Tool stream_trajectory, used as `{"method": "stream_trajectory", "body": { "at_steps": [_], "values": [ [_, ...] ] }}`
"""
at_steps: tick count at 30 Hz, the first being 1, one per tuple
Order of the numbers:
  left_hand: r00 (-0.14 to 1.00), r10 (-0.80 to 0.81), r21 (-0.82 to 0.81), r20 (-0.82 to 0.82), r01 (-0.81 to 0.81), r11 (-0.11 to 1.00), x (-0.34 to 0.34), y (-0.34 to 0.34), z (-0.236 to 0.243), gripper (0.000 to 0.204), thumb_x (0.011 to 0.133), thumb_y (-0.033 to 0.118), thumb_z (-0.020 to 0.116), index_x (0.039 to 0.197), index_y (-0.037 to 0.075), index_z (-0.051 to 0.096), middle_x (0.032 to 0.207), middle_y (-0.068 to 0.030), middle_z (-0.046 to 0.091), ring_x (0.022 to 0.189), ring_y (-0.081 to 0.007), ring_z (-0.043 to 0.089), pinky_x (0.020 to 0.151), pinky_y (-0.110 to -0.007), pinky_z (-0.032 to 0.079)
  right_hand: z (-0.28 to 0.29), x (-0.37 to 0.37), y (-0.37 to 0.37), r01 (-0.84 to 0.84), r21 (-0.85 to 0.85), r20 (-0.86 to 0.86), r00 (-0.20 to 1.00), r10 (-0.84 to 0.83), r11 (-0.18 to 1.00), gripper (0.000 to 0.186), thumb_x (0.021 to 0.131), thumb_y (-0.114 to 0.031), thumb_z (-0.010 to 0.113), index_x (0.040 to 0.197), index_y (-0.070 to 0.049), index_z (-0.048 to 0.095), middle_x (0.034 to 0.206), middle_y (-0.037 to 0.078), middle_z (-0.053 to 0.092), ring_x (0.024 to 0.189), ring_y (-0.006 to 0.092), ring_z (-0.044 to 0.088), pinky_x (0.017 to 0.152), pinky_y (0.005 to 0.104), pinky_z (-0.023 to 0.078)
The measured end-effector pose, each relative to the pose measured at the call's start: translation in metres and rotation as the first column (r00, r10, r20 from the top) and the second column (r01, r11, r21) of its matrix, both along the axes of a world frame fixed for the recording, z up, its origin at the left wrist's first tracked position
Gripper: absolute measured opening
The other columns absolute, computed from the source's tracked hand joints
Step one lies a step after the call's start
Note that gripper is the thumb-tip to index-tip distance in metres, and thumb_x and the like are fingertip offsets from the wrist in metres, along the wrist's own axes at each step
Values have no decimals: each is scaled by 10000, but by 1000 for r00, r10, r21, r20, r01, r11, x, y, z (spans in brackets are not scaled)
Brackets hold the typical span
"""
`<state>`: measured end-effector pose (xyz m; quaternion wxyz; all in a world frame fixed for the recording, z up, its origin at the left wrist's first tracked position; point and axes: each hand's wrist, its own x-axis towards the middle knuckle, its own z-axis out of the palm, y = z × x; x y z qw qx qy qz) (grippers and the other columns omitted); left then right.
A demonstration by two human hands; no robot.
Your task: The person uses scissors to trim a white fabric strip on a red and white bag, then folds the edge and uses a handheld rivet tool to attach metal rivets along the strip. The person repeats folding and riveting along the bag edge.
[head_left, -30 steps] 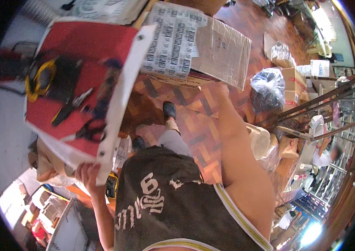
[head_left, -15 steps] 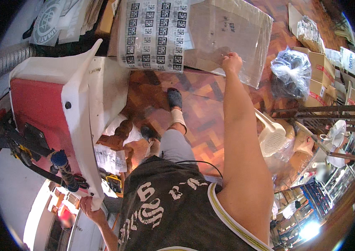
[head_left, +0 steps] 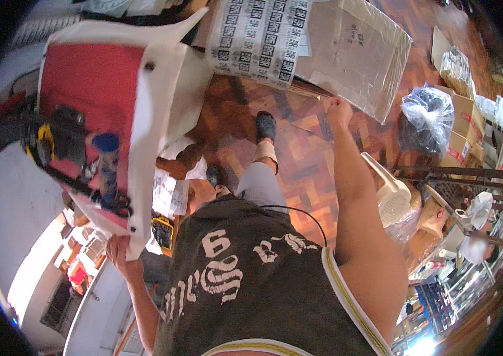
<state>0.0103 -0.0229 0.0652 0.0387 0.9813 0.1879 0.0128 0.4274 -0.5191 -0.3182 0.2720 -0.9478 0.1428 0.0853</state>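
My left hand (head_left: 123, 256) is closed on the near corner of a white-rimmed board with a red face (head_left: 91, 77), which stands tilted at the left. Dark fittings and a blue-capped, cord-wrapped part (head_left: 108, 157) sit on the red face. My right hand (head_left: 339, 111), arm stretched forward, is closed at the near edge of a cardboard box wrapped in clear plastic (head_left: 355, 59). What its fingers pinch, if anything, cannot be made out. A sheet of printed black-and-white labels (head_left: 257, 41) drapes over the box's left part.
A clear plastic bag with dark contents (head_left: 426, 121) stands by cardboard boxes (head_left: 465, 127) at the right. Nearer lie a cream plastic stool (head_left: 392, 199) and a metal rack (head_left: 459, 178). A dark wooden piece (head_left: 183, 163) and a yellow-black item (head_left: 161, 231) are by my legs on the parquet floor (head_left: 299, 154).
My view has shifted, so the scene sits further right. The right hand has drawn back from over the wrapped box to its near edge. My left hand still grips the board's corner.
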Motion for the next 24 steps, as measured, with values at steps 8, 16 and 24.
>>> {"method": "stream_trajectory", "body": {
  "at_steps": [8, 16, 24],
  "values": [
    [922, -353, -24, 158, 361, 932, -15, 55, -17, 562, 563, 238, 810, 1114, 159, 728, 1104, -38, 668, 1165, -289, 594, 1036, -531, 360, 59, -268, 136, 406, 726, -489, 872, 2, 555, 133, 984, -102, 566, 953, -24, 669, 709, 5, 592, 627, 110, 548, 596, 272, 474],
    [684, -520, -131, 511, 660, 740, -49, 86, -55, 531, 527, 79, 741, 1056, 106, 693, 1180, -48, 654, 1182, -283, 587, 1008, -503, 416, 255, -407, 304, 120, 846, -337, 875, 347, 519, 196, 963, -140, 644, 979, 48, 695, 789, 62, 686, 719, 119, 630, 670, 261, 508],
    [624, -566, -324, 539, 773, 545, -21, 99, -60, 484, 599, 19, 699, 1079, 54, 646, 1268, -107, 644, 1197, -333, 580, 1002, -451, 451, 260, -432, 392, 232, 964, -253, 951, 177, 133, 72, 959, -40, 649, 1003, 0, 609, 903, 74, 667, 776, 165, 648, 721, 297, 555]
  ]
}}
